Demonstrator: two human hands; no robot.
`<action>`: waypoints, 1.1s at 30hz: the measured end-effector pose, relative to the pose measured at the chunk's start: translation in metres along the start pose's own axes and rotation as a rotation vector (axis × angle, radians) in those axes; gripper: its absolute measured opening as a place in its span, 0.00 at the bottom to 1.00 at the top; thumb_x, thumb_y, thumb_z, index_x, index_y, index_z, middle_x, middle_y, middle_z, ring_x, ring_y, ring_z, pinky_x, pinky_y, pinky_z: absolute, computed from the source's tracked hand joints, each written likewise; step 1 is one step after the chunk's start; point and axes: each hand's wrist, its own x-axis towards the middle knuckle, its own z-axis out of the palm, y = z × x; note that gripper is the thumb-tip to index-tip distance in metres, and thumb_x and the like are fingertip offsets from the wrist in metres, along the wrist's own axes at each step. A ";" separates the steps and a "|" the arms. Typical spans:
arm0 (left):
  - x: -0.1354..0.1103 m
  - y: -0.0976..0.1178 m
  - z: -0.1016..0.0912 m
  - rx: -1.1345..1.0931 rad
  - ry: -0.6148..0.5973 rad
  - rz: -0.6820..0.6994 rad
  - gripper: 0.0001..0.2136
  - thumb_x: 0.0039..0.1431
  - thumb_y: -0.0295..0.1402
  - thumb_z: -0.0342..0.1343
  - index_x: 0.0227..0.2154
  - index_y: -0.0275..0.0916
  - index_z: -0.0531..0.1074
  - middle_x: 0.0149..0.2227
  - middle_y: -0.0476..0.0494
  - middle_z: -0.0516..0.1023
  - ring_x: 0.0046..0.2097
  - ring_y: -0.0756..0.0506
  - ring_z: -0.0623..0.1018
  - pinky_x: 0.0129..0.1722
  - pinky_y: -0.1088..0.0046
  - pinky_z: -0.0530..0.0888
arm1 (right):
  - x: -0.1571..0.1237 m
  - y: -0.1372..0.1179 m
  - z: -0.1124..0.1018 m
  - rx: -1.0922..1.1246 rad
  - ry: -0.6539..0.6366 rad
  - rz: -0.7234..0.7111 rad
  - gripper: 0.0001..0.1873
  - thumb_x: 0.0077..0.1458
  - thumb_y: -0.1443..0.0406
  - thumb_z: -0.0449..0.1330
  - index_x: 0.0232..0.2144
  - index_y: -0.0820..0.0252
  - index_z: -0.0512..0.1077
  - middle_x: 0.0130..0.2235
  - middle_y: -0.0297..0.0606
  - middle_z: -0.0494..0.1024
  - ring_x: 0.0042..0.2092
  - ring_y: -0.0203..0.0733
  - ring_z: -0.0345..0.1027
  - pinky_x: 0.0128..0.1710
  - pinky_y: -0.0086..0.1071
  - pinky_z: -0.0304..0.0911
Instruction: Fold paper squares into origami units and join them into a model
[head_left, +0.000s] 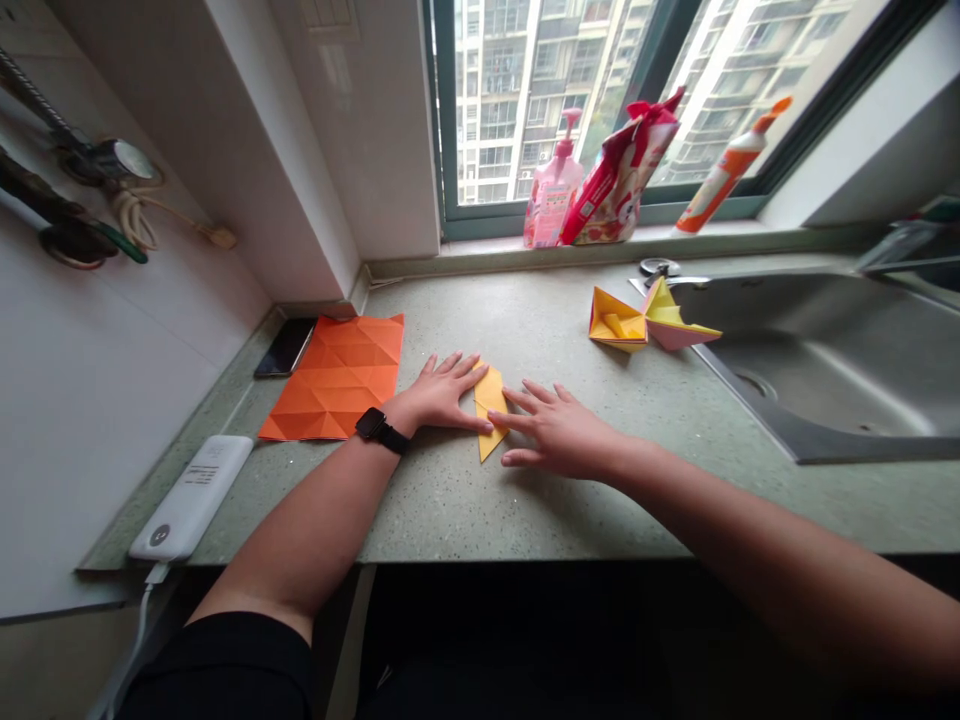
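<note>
A small folded yellow paper point(490, 398) lies flat on the grey-green counter point(465, 500). My left hand point(442, 393), with a black watch at the wrist, lies flat with fingers spread, its fingertips pressing the paper's left edge. From the right, my right hand point(559, 430) also lies flat and open, fingertips touching the paper's right edge. The paper's lower point sticks out between both hands.
A creased orange sheet point(337, 378) and a dark phone point(285, 347) lie at the left; a white power bank point(193, 497) sits near the counter edge. Two folded paper shapes point(649, 320) rest by the steel sink point(825, 370). Bottles and a red pouch point(619, 180) stand on the windowsill.
</note>
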 end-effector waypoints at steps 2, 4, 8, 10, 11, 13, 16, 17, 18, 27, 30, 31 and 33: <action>0.000 0.000 0.000 -0.003 -0.003 -0.004 0.60 0.56 0.74 0.58 0.82 0.46 0.45 0.83 0.38 0.40 0.83 0.26 0.41 0.78 0.38 0.35 | -0.004 0.002 -0.011 0.005 -0.002 -0.020 0.33 0.66 0.39 0.64 0.66 0.41 0.78 0.76 0.49 0.66 0.78 0.77 0.51 0.71 0.78 0.50; 0.000 0.000 0.000 -0.007 -0.010 -0.008 0.60 0.56 0.74 0.58 0.82 0.47 0.44 0.83 0.39 0.39 0.83 0.26 0.40 0.78 0.38 0.34 | -0.002 0.007 -0.024 0.017 -0.010 -0.050 0.24 0.66 0.40 0.65 0.55 0.40 0.86 0.74 0.45 0.70 0.77 0.77 0.53 0.71 0.77 0.51; -0.001 0.001 0.000 -0.017 -0.012 -0.011 0.60 0.57 0.74 0.58 0.82 0.48 0.43 0.83 0.41 0.38 0.83 0.28 0.39 0.78 0.38 0.33 | 0.020 0.025 -0.033 0.166 0.154 -0.060 0.20 0.73 0.49 0.58 0.50 0.46 0.88 0.64 0.43 0.82 0.63 0.58 0.77 0.65 0.56 0.70; -0.002 0.002 0.000 -0.019 -0.002 -0.012 0.59 0.57 0.74 0.58 0.82 0.48 0.44 0.83 0.40 0.38 0.83 0.29 0.40 0.79 0.39 0.33 | 0.033 0.034 -0.022 0.191 0.354 0.008 0.21 0.75 0.55 0.55 0.57 0.49 0.85 0.61 0.43 0.84 0.62 0.54 0.78 0.65 0.53 0.71; -0.002 0.002 0.001 -0.021 0.003 -0.011 0.59 0.57 0.73 0.59 0.82 0.48 0.44 0.83 0.40 0.39 0.83 0.29 0.40 0.79 0.39 0.33 | 0.038 0.038 -0.014 0.183 0.416 0.041 0.21 0.74 0.57 0.55 0.57 0.50 0.85 0.60 0.43 0.85 0.62 0.55 0.78 0.65 0.54 0.71; -0.003 0.002 0.001 -0.026 0.012 -0.003 0.59 0.56 0.73 0.60 0.82 0.48 0.45 0.83 0.39 0.39 0.83 0.29 0.41 0.79 0.39 0.33 | 0.044 0.043 0.002 0.152 0.386 0.011 0.20 0.72 0.58 0.58 0.58 0.50 0.84 0.60 0.42 0.85 0.64 0.57 0.76 0.68 0.56 0.68; -0.003 0.002 0.002 -0.036 0.023 0.005 0.59 0.57 0.73 0.60 0.82 0.49 0.46 0.83 0.39 0.40 0.83 0.28 0.41 0.79 0.39 0.34 | 0.045 0.045 0.019 0.134 0.326 -0.015 0.20 0.71 0.55 0.62 0.59 0.48 0.83 0.64 0.40 0.83 0.67 0.58 0.72 0.71 0.57 0.64; -0.003 0.002 0.002 -0.038 0.026 0.006 0.58 0.57 0.73 0.60 0.82 0.49 0.46 0.83 0.39 0.41 0.83 0.28 0.41 0.79 0.39 0.34 | 0.044 0.045 0.021 0.128 0.315 -0.009 0.21 0.70 0.53 0.63 0.60 0.49 0.82 0.65 0.40 0.82 0.68 0.58 0.71 0.71 0.57 0.63; -0.003 0.001 0.003 -0.041 0.029 0.007 0.57 0.58 0.73 0.59 0.81 0.50 0.47 0.83 0.39 0.41 0.83 0.28 0.41 0.79 0.39 0.34 | 0.043 0.044 0.022 0.120 0.307 -0.001 0.22 0.70 0.52 0.63 0.61 0.49 0.82 0.65 0.41 0.81 0.69 0.59 0.70 0.72 0.57 0.63; -0.002 0.000 0.007 -0.050 0.062 -0.002 0.55 0.60 0.71 0.59 0.81 0.48 0.48 0.83 0.38 0.44 0.83 0.28 0.43 0.79 0.39 0.35 | 0.040 0.034 0.021 0.057 0.196 0.113 0.36 0.70 0.44 0.61 0.72 0.52 0.71 0.75 0.47 0.67 0.75 0.68 0.58 0.75 0.63 0.54; -0.002 -0.002 0.008 -0.087 0.097 0.001 0.53 0.62 0.68 0.61 0.80 0.46 0.51 0.82 0.36 0.47 0.82 0.28 0.46 0.79 0.39 0.37 | 0.039 0.034 0.020 0.053 0.173 0.118 0.38 0.70 0.44 0.62 0.73 0.53 0.69 0.76 0.49 0.66 0.76 0.69 0.57 0.75 0.63 0.53; -0.003 -0.003 0.009 -0.115 0.126 0.000 0.51 0.64 0.66 0.61 0.80 0.45 0.52 0.82 0.35 0.49 0.82 0.29 0.49 0.79 0.39 0.39 | 0.038 0.035 0.019 0.058 0.174 0.111 0.38 0.69 0.43 0.63 0.72 0.53 0.70 0.76 0.49 0.66 0.76 0.70 0.57 0.75 0.63 0.54; -0.003 -0.005 0.010 -0.191 0.229 -0.012 0.43 0.69 0.59 0.59 0.78 0.44 0.55 0.80 0.34 0.56 0.81 0.32 0.55 0.80 0.43 0.47 | 0.039 0.038 0.018 0.084 0.196 0.088 0.38 0.67 0.43 0.65 0.71 0.52 0.71 0.75 0.49 0.67 0.75 0.69 0.57 0.74 0.63 0.55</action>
